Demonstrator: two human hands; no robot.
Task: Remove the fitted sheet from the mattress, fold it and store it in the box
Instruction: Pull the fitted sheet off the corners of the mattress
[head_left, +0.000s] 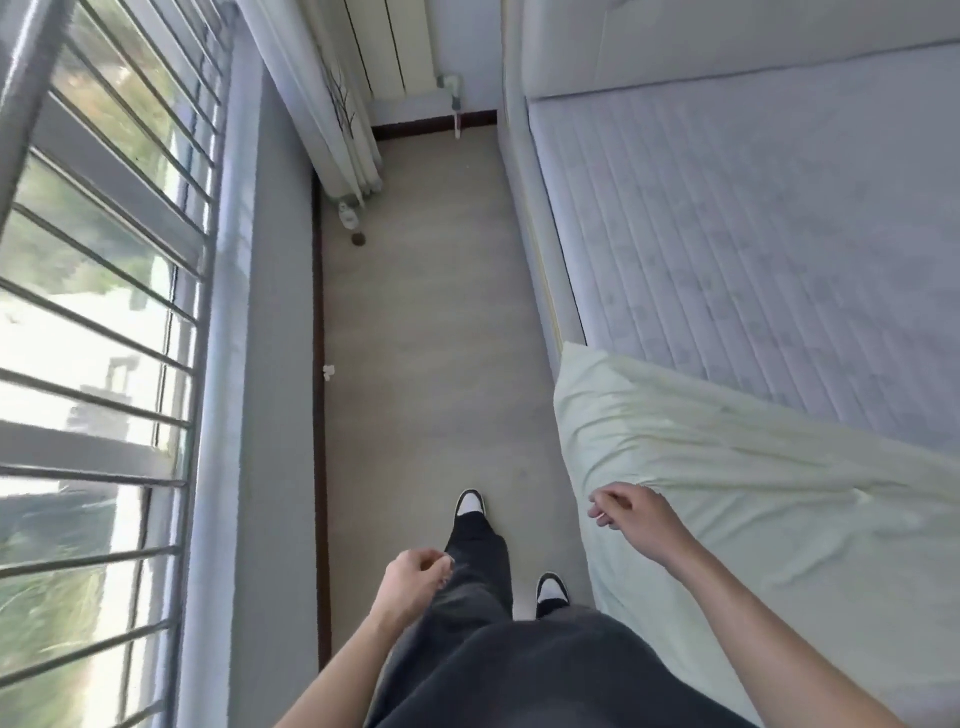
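A pale green fitted sheet (753, 493), soft and creased, covers only the near part of a quilted white mattress (779, 234); its far edge lies peeled back diagonally, leaving the rest bare. The right hand (628, 512) hovers by the sheet's side edge, fingers loosely curled, holding nothing. The left hand (415, 577) hangs relaxed over dark trousers (478, 597), empty.

Both hands loosely curled: left (415, 574), right (626, 512).
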